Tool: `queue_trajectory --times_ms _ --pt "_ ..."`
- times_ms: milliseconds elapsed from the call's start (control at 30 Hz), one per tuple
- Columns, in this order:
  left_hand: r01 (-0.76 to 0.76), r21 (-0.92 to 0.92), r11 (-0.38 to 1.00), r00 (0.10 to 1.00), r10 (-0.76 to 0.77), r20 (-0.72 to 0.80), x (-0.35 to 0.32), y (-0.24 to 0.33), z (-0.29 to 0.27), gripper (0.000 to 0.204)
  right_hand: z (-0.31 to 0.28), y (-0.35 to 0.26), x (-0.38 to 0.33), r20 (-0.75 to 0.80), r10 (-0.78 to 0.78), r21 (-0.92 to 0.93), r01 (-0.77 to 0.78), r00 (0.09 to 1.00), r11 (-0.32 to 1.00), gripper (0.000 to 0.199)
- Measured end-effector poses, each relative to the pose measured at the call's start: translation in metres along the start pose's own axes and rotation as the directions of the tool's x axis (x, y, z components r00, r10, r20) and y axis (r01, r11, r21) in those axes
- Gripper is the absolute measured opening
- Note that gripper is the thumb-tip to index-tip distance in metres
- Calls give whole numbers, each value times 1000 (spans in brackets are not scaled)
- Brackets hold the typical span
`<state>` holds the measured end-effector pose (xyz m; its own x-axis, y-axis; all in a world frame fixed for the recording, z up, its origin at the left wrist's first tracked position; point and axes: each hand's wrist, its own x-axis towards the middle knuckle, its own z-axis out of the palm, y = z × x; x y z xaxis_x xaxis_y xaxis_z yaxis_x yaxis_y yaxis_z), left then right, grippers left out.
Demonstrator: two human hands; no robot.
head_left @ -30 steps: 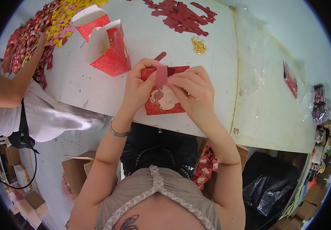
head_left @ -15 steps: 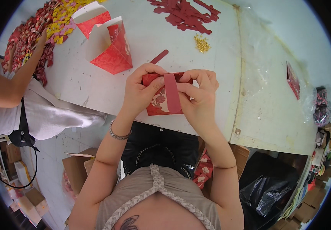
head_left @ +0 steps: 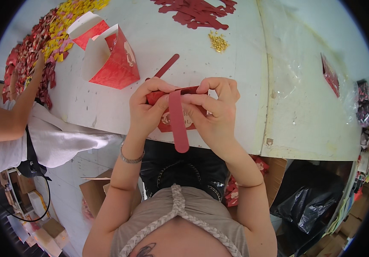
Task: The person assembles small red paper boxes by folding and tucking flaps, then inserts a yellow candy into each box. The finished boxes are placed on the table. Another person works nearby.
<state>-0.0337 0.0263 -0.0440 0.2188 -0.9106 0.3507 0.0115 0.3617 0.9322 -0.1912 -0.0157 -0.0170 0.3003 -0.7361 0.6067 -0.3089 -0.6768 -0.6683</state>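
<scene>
Near the table's front edge, a red patterned paper box is between my two hands. A long dark-red strap with a rounded end hangs down over its front. My left hand grips the box's upper left rim, thumb beside the top of the strap. My right hand is closed at the upper right rim, with thumb and finger pinching near the strap's top; any small piece between them is hidden. Just beyond my left hand lies another dark-red strap.
Two open red-and-white boxes stand at the left. Far off lie a heap of dark-red straps and small gold fasteners. Red and yellow packets pile up beside a co-worker's arm. Clear plastic covers the right side.
The strap's lower end has swung away from the box front and now hangs past its lower edge. Both hands have moved slightly left and nearer me with the box.
</scene>
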Motion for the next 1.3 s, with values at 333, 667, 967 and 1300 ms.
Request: queue_trajectory --times_ms 333,667,967,1300 --pt "-257 313 914 966 241 89 -5 11 -1 12 -13 -11 6 270 248 166 -299 930 940 20" --pt "-322 117 939 947 320 34 -19 0 4 16 -10 -5 -9 184 60 251 -106 981 962 25" --pt "-379 654 655 925 257 279 23 69 9 22 -8 2 -10 264 237 380 -327 935 865 29" --pt "-527 623 578 756 -16 654 65 67 -2 37 -9 6 -8 269 178 430 -283 947 857 28"
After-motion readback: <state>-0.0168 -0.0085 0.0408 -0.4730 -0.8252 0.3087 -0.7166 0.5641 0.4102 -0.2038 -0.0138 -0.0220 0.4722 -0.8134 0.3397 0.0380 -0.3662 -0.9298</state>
